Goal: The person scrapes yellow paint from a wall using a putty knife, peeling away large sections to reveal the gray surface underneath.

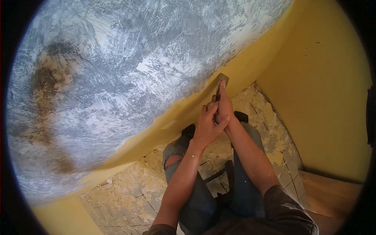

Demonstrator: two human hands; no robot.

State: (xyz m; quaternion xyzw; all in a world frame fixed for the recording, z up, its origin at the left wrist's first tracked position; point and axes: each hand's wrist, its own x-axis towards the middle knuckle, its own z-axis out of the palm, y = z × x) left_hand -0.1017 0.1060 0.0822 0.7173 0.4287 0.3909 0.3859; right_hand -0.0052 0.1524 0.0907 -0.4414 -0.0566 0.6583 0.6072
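My right hand (pixel 224 102) is wrapped round a flat metal scraper (pixel 223 76), its thumb stretched along the tool. The scraper's blade lies against the yellow coating (pixel 250 58) of the wall, just below the ragged edge of the bare grey-and-white surface (pixel 156 70). Pressed against my right hand and wrist is my left hand (pixel 208 123), its fingers reaching toward the tool's handle. How much of the handle the left fingers touch is hidden.
Yellow flakes litter the tiled floor (pixel 145 188). A yellow wall (pixel 325 102) rises at the right, with a brown board (pixel 325 196) at its foot. Dark stains mark the bare wall at the left. My knees and a dark seat frame (pixel 230 176) are below my arms.
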